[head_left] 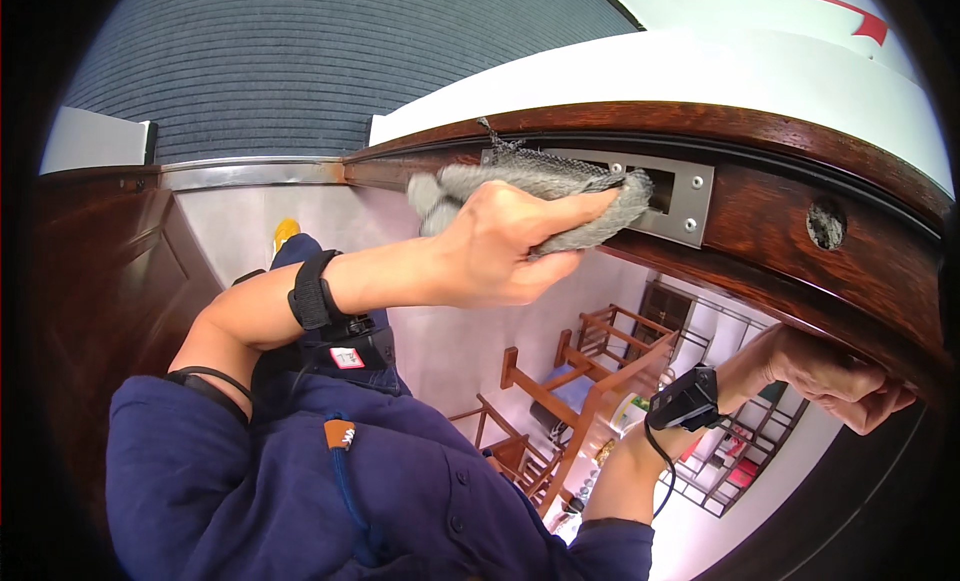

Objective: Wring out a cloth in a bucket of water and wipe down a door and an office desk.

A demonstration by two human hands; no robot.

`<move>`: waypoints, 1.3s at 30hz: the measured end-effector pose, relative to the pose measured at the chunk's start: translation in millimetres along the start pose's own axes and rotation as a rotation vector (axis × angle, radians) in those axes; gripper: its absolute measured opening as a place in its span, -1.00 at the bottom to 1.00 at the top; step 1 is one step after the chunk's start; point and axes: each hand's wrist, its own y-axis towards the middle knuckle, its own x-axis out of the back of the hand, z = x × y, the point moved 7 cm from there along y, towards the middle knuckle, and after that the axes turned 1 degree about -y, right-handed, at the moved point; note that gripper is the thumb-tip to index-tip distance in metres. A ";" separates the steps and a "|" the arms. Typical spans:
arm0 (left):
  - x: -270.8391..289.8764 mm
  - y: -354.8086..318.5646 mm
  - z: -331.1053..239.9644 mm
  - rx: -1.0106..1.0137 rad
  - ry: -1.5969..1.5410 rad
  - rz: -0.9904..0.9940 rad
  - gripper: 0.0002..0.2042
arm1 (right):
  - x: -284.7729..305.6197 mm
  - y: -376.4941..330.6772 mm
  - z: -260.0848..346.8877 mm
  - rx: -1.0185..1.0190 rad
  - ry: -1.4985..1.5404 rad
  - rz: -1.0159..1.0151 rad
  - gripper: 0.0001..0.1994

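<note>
While left hand (pixel 505 249) tight around grey cloth (pixel 628 205), right hand (pixel 838 381) in half-fist at door edge (pixel 880 299), grip unclear.

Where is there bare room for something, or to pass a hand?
Pale floor shows between the left forearm and wooden furniture; on the dark wooden edge, a stretch between metal plate and round hole is uncovered. Crowded where the left hand holds grey cloth across the plate.

Seemingly home doorway (pixel 255 173) — panelled wooden door (pixel 110 271), wooden furniture (pixel 590 411) nearby.
</note>
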 end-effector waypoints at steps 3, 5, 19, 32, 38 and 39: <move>2.8 -4.9 -4.4 -0.077 -0.110 -0.036 -0.47 | -1.2 1.3 -3.5 -0.122 0.094 -0.027 -0.36; 5.7 0.6 -24.9 -0.299 -0.093 -0.201 -0.43 | -1.3 2.6 -4.2 -0.163 0.159 -0.043 -0.35; -36.7 -83.9 69.1 -0.147 0.699 0.101 -0.62 | -0.4 2.6 1.1 0.002 -0.031 -0.012 -0.31; 11.4 53.7 -63.2 -0.385 0.088 0.037 -0.41 | 2.2 6.3 -19.7 -0.499 0.245 -0.127 -0.60; -27.4 109.2 -105.1 -0.603 0.110 -0.058 -0.33 | -2.4 2.6 -19.7 -0.550 0.379 -0.088 -0.65; -28.7 106.8 -108.1 -0.617 0.081 -0.050 -0.33 | 1.2 6.3 -22.7 -0.532 0.385 -0.101 -0.65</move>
